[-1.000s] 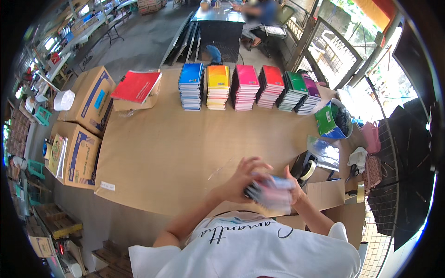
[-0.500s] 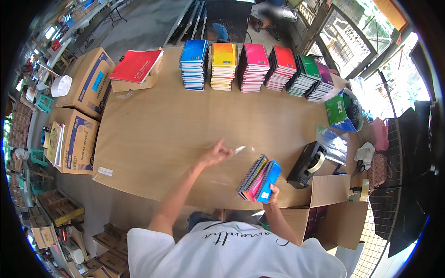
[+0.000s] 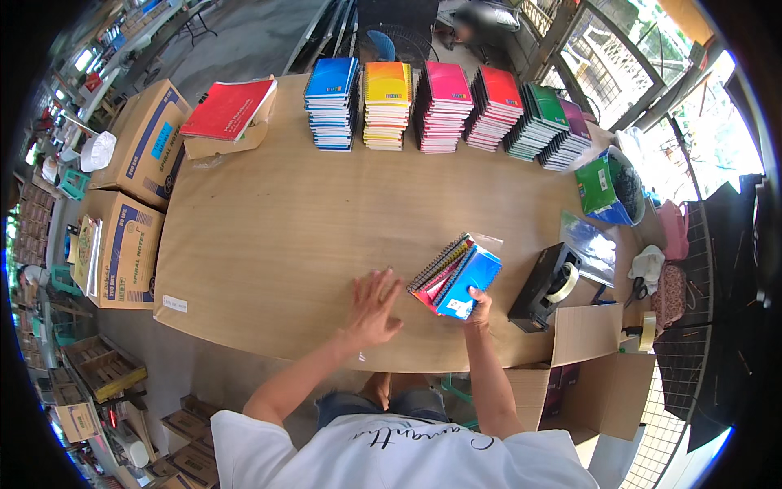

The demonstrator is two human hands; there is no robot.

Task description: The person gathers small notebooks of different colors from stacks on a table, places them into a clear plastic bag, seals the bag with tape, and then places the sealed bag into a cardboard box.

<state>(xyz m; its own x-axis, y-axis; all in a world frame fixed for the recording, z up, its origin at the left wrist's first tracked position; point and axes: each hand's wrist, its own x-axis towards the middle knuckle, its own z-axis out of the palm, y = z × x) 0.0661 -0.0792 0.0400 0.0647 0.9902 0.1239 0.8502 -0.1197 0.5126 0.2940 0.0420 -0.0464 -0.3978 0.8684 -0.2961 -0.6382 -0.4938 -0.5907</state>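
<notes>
A small bundle of spiral notebooks [image 3: 474, 277], the blue one on top with red and yellow ones fanned beneath, is gripped by my right hand [image 3: 479, 306]. Its thumb presses on the blue cover, by a white label at the corner. My left hand [image 3: 373, 310] holds nothing; its fingers are spread low over the tabletop [image 3: 277, 228], left of the bundle. At the far side stand stacks of notebooks in blue [image 3: 332, 102], yellow [image 3: 386, 102], pink [image 3: 445, 106], red [image 3: 495, 106], green [image 3: 539, 122] and purple [image 3: 568, 138].
A black tape dispenser [image 3: 544, 289] sits to the right, with clear plastic sleeves [image 3: 588, 248] behind it. An open carton [image 3: 611, 391] is at the table's right front. A green and blue bin [image 3: 603, 191] stands far right. Large cartons [image 3: 134, 244] and red-covered books [image 3: 228, 110] line the left.
My right hand has raised the notebooks away from the table's front edge, turning them slightly. My left hand has moved down and left, its pointing fingers now spread.
</notes>
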